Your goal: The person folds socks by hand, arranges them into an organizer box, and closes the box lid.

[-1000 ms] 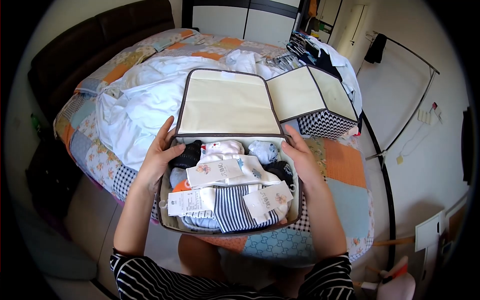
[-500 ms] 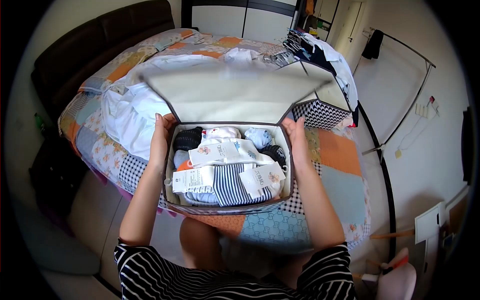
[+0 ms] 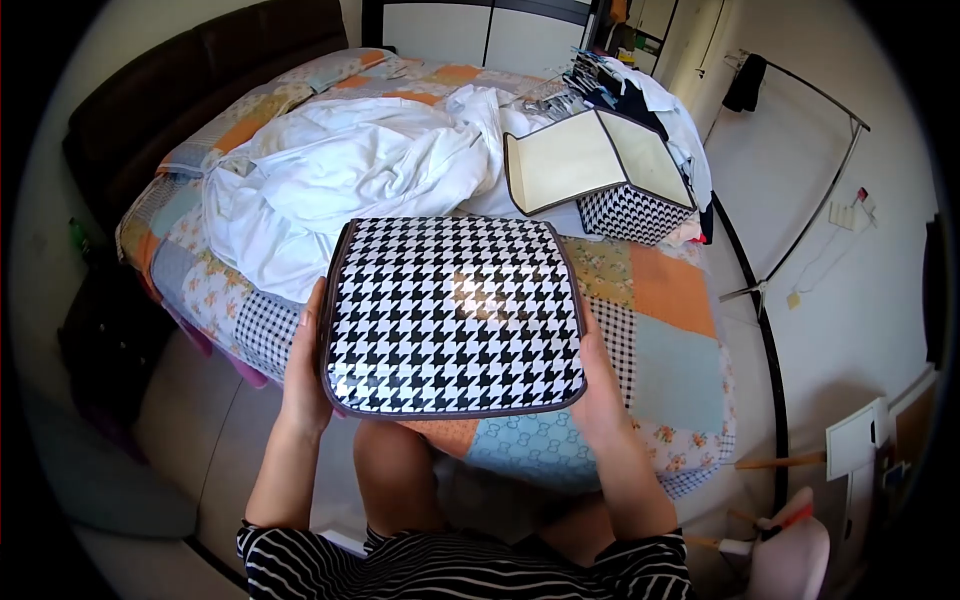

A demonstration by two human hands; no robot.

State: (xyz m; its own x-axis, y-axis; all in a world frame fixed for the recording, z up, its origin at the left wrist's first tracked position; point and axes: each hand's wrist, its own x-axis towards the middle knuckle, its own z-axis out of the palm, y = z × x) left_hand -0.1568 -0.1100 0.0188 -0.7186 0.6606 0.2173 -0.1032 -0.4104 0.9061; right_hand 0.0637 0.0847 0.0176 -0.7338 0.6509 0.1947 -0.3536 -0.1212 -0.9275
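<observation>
A storage box (image 3: 455,315) with a black-and-white houndstooth lid and dark trim is held in front of me, above the near edge of the bed. Its lid is down, so the contents are hidden. My left hand (image 3: 308,345) grips the box's left side, with the thumb along the edge. Against the right side presses my right hand (image 3: 597,375), its fingers largely hidden by the box. A second houndstooth box (image 3: 640,213) sits farther back on the bed, its cream-lined lid (image 3: 565,165) folded open to the left.
White crumpled bedding (image 3: 370,160) covers much of the patchwork bedspread (image 3: 680,400). Clothes on hangers (image 3: 620,90) lie piled at the bed's far right corner. A metal rack (image 3: 845,180) stands by the right wall, and a pale chair (image 3: 795,550) is at the lower right.
The held box's lid was raised, showing socks inside; now it lies closed over them. Both hands have stayed on the box's sides and sit slightly lower.
</observation>
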